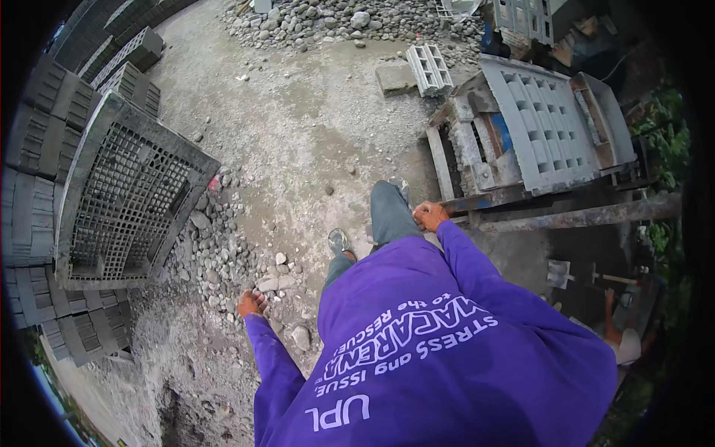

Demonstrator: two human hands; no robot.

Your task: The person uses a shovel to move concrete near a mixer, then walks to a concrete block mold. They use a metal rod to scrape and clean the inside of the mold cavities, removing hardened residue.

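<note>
My left hand (252, 303) hangs at my side above the stony ground, its fingers curled in loosely, with nothing visible in them. My right hand (430, 216) is beside my right thigh, fingers curled into a loose fist, and I see nothing in it. It overlaps the near corner of a worn block-moulding machine (477, 141) in the picture; whether it touches the machine I cannot tell. On the machine stands a grey panel (538, 127) with rows of rectangular openings. My right leg (392, 214) is forward, the left shoe (338, 241) behind it.
A black plastic pallet (134, 197) leans against stacked grey hollow blocks (33, 216) at left. Loose stones (216, 257) lie beside it. Ahead are a hollow block (430, 69) and a gravel heap (328, 21). A rusty pipe (588, 214) and another person's arm (612, 316) are at right.
</note>
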